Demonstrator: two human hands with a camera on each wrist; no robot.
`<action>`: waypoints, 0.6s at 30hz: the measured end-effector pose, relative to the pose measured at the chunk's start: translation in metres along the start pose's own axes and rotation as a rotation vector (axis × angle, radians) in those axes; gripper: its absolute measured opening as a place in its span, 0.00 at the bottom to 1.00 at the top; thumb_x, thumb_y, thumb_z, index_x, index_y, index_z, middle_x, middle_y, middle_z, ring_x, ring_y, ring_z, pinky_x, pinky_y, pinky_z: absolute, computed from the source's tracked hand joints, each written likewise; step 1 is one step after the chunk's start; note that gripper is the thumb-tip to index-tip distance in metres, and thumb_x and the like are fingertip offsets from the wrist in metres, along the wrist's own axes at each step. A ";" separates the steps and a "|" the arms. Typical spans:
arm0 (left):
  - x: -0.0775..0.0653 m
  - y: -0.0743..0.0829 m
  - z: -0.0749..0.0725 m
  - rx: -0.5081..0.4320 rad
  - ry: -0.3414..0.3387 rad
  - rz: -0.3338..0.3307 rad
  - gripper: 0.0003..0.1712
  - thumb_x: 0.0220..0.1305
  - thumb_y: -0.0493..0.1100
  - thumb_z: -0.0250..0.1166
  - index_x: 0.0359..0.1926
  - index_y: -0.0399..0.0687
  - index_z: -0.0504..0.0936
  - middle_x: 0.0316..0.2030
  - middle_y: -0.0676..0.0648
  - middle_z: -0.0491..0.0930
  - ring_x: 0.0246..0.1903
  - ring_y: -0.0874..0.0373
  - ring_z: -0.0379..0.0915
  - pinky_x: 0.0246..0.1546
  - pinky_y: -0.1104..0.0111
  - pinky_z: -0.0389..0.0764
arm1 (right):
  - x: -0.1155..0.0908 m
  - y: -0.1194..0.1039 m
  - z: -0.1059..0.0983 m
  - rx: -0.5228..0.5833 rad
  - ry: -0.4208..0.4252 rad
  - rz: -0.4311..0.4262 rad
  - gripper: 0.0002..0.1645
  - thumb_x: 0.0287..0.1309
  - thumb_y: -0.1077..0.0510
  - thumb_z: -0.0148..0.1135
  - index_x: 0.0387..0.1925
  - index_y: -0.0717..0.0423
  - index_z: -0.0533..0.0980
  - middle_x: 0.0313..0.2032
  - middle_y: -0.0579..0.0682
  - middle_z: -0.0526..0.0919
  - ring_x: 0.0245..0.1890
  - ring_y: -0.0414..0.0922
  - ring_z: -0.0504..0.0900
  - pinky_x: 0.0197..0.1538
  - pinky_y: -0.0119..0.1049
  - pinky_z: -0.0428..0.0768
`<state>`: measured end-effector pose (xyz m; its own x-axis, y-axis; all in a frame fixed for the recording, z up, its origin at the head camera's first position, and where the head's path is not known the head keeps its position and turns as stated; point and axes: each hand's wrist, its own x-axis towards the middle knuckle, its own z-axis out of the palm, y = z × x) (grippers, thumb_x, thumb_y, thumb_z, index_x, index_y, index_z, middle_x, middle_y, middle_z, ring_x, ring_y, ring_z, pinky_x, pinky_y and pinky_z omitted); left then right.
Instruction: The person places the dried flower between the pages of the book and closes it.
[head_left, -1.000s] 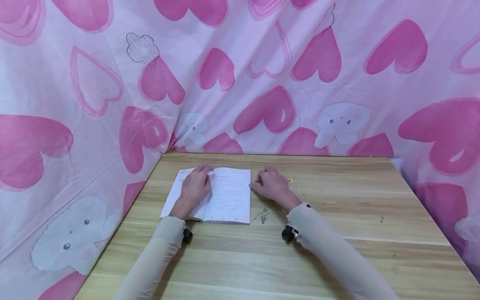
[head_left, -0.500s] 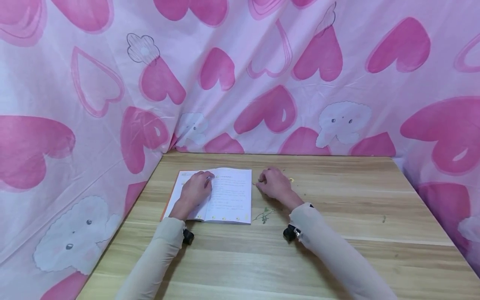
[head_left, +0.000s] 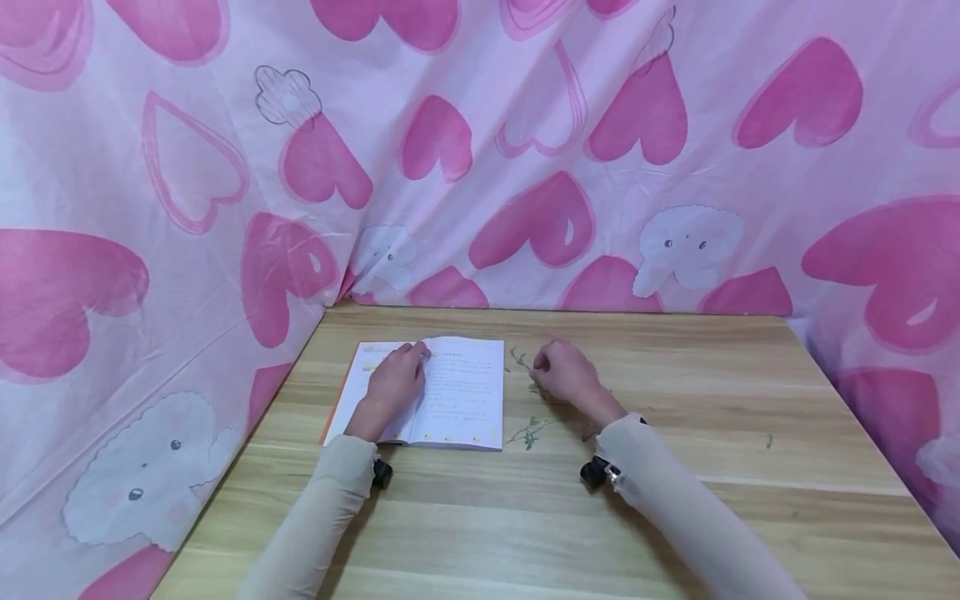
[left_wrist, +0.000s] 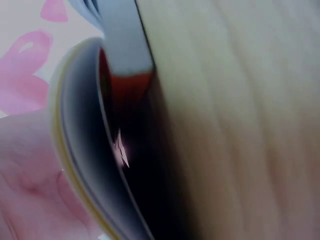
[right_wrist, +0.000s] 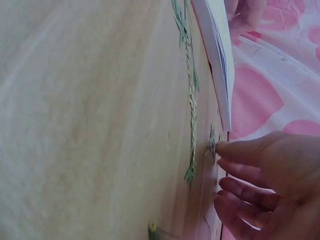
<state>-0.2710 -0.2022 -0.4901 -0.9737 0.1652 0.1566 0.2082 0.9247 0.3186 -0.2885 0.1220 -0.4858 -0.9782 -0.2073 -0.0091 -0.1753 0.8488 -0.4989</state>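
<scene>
An open book (head_left: 465,392) with printed white pages lies on the wooden table. My left hand (head_left: 397,383) rests on its left page, fingers reaching the centre fold; part of that page is hidden beneath it. In the left wrist view the curved page edges (left_wrist: 75,125) cross in front of the palm. Right of the book, my right hand (head_left: 567,372) is low over the table with loosely bent fingers. By its fingertips lies a thin green plant sprig (head_left: 519,360). In the right wrist view the thumb tip overlaps a small leafy sprig (right_wrist: 212,142).
Another leafy sprig (head_left: 529,432) lies beside the book's lower right corner. A long stem (right_wrist: 192,110) lies along the table in the right wrist view, with a small yellow-green piece (right_wrist: 152,231) nearby. A pink heart-patterned cloth (head_left: 525,167) hangs behind and left of the table.
My right hand has drawn back to the right, away from the book's edge, and the sprig by its fingertips shows more fully. My left hand stays on the book, its fingers shifted slightly.
</scene>
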 end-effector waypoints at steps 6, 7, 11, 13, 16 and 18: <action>0.000 0.004 0.000 0.007 -0.007 -0.026 0.16 0.75 0.37 0.63 0.60 0.46 0.81 0.53 0.40 0.85 0.52 0.40 0.85 0.54 0.47 0.85 | -0.001 0.003 0.001 -0.051 0.019 0.034 0.06 0.70 0.58 0.69 0.34 0.49 0.87 0.41 0.49 0.85 0.41 0.48 0.82 0.46 0.47 0.82; 0.000 0.003 0.000 0.004 -0.006 -0.027 0.15 0.75 0.37 0.63 0.60 0.47 0.81 0.52 0.40 0.85 0.52 0.40 0.85 0.54 0.47 0.85 | -0.002 0.004 0.001 -0.068 0.015 0.026 0.09 0.70 0.59 0.67 0.31 0.49 0.85 0.40 0.49 0.84 0.40 0.48 0.81 0.43 0.46 0.81; 0.001 0.000 0.002 -0.009 -0.002 -0.026 0.15 0.75 0.37 0.63 0.59 0.47 0.82 0.52 0.41 0.85 0.53 0.41 0.84 0.56 0.47 0.84 | -0.003 0.002 0.002 -0.171 -0.002 -0.025 0.16 0.66 0.65 0.62 0.21 0.50 0.78 0.36 0.51 0.81 0.36 0.49 0.78 0.35 0.44 0.79; 0.001 -0.001 0.003 -0.020 0.004 -0.022 0.14 0.74 0.37 0.63 0.58 0.47 0.82 0.52 0.41 0.86 0.53 0.41 0.84 0.56 0.47 0.84 | -0.003 0.002 0.003 -0.220 -0.007 -0.046 0.15 0.62 0.66 0.61 0.21 0.51 0.76 0.37 0.53 0.80 0.35 0.50 0.77 0.33 0.45 0.80; 0.001 -0.001 0.001 -0.044 0.002 -0.026 0.14 0.75 0.38 0.64 0.58 0.46 0.83 0.52 0.40 0.86 0.54 0.41 0.84 0.58 0.46 0.83 | -0.002 0.001 0.005 -0.262 -0.007 -0.058 0.13 0.59 0.67 0.61 0.22 0.51 0.74 0.38 0.54 0.80 0.35 0.51 0.77 0.36 0.49 0.83; 0.000 -0.001 -0.001 -0.062 -0.007 -0.032 0.15 0.75 0.40 0.64 0.60 0.45 0.83 0.53 0.40 0.85 0.55 0.41 0.84 0.60 0.46 0.82 | -0.001 0.001 0.007 -0.271 -0.006 -0.061 0.11 0.59 0.67 0.62 0.23 0.52 0.74 0.38 0.55 0.80 0.36 0.52 0.77 0.38 0.51 0.84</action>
<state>-0.2715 -0.2034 -0.4898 -0.9807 0.1382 0.1385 0.1816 0.9068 0.3806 -0.2869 0.1201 -0.4927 -0.9644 -0.2645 0.0079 -0.2581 0.9335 -0.2491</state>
